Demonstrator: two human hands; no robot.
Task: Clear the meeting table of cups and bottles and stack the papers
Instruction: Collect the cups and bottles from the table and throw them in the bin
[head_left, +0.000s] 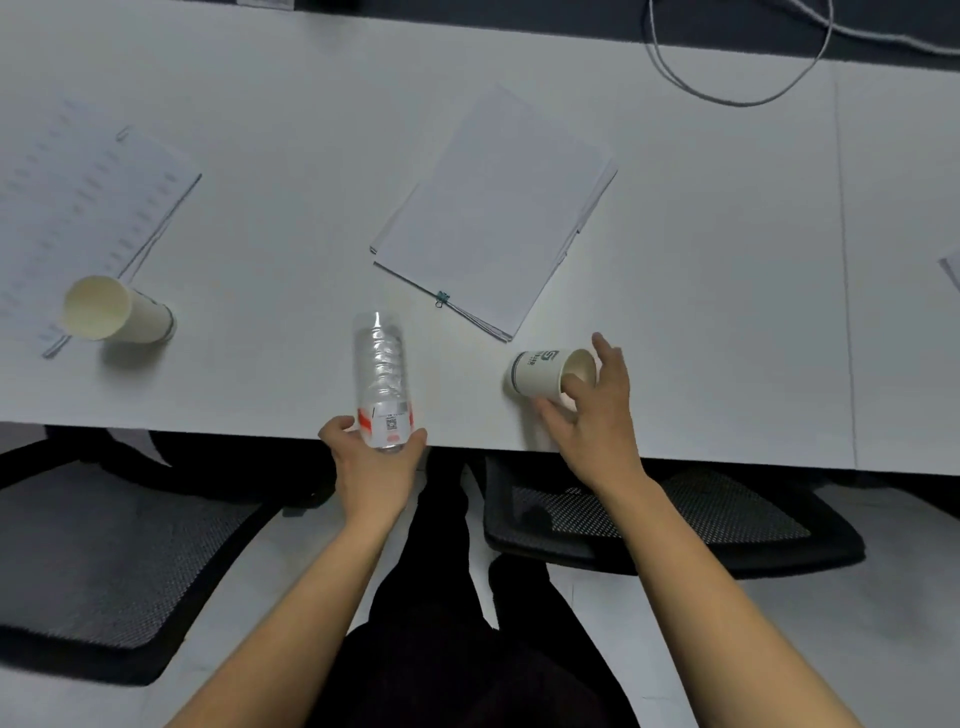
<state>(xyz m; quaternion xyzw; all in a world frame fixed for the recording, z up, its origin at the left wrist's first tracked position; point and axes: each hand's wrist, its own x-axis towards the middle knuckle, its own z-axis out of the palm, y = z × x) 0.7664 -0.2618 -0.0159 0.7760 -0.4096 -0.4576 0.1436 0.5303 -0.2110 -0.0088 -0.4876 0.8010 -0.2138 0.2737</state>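
Two paper stacks flank hands' cup.

An office meeting room: long white table, mesh chairs, clipped papers.

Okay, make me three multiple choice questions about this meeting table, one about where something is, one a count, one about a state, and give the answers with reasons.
1. Where does the binder clip sit?
A. on the blank paper stack's near edge
B. inside a cup
C. on the cable

2. How many paper cups are in view?
A. one
B. two
C. four

3. What is the left hand doing?
A. resting flat
B. holding the clear bottle
C. lifting papers

Answers: 1 A, the clip grips the blank paper stack. 2 B, the far-left cup and the cup in the right hand. 3 B, its grip wraps the clear bottle.
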